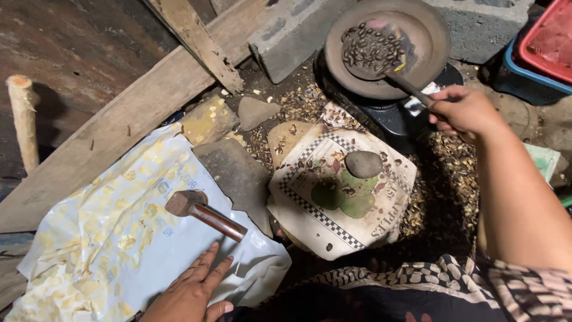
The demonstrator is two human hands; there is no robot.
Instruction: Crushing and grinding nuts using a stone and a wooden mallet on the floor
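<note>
1. Two hands are at work; I go from left to right.
2. Left hand point(193, 291) lies flat and released on the plastic sheet point(107, 238), fingers spread, holding nothing.
3. Just beside its fingertips rests a small hammer point(199, 211) with a wooden handle.
4. In the middle, a grey stone point(364, 164) sits on the printed cardboard point(339, 197).
5. Right hand point(462, 110) is clenched around the handle of a spatula point(393, 71), which reaches into the round pan point(429, 42) on a black stove point(387, 116).
6. Dark seeds point(369, 48), perhaps nuts, lie on the spatula blade over the pan.
7. Risk: the seeds may slide off if the blade tilts, and the hot pan edge is near the wrist.
</note>
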